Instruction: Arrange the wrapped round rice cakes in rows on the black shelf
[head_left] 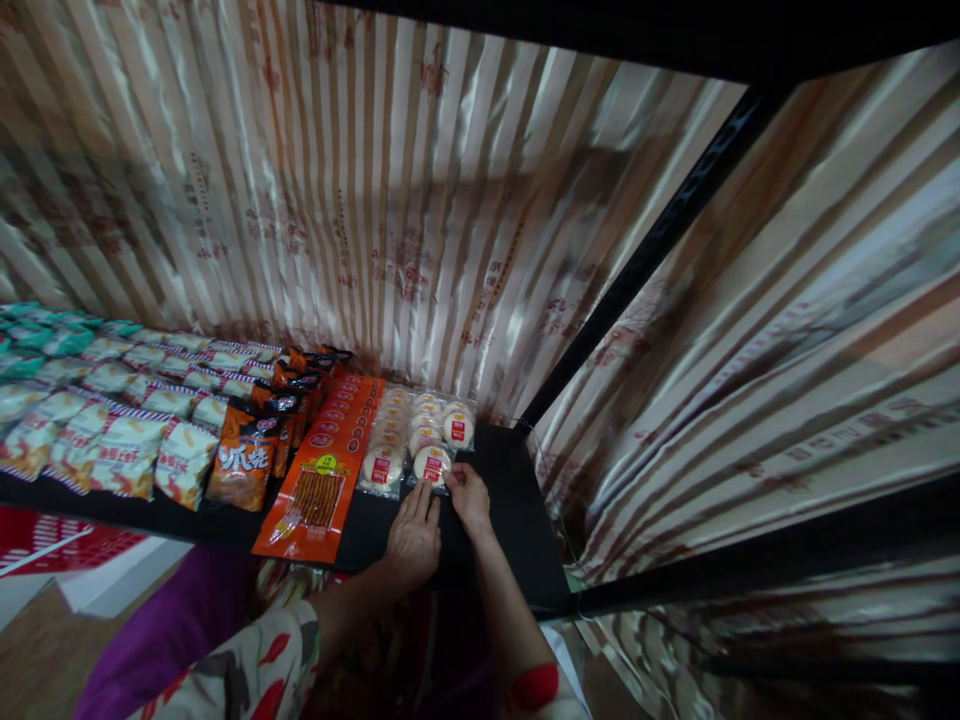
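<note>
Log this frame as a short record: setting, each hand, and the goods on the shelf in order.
setting: black shelf backed by a striped curtain
left hand: lies flat and open on the shelf, fingers pointing at the round cake packets
right hand: at the near edge of the front cake packet; grip unclear
goods, right to left: round cake packets, long orange packets, brown-orange bags, white bags, green packets
</note>
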